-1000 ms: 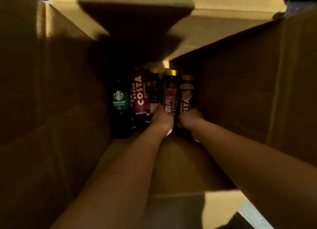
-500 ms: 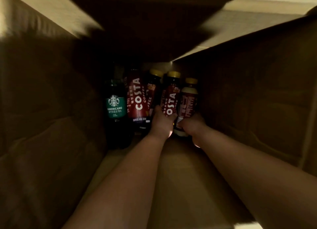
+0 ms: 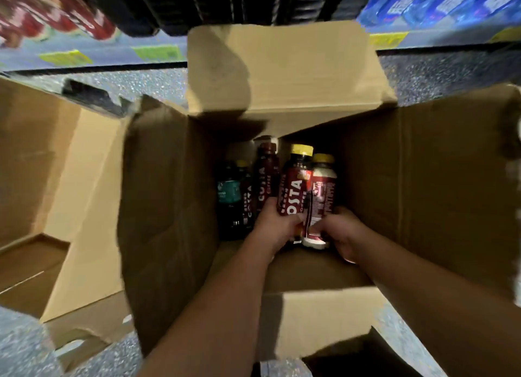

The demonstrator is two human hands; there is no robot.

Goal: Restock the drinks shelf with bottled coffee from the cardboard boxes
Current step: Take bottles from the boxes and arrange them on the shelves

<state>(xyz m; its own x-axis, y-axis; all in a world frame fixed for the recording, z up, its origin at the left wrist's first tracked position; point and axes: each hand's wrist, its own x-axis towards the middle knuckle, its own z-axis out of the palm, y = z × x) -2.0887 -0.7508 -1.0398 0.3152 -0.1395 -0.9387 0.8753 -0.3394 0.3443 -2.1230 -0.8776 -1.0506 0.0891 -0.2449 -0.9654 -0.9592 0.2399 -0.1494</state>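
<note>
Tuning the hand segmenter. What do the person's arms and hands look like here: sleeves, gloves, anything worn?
Both forearms are bare as far as the frame shows: no sleeves, and no watch or band at either wrist. The left hand and right hand wear no gloves. The fingers are mostly hidden behind the bottles, so rings cannot be judged.

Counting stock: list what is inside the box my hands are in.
Five bottles show: a green-label bottle, two Costa bottles beside it, a Costa bottle in the left hand, a pale bottle in the right hand. Anything behind them is hidden.
</note>
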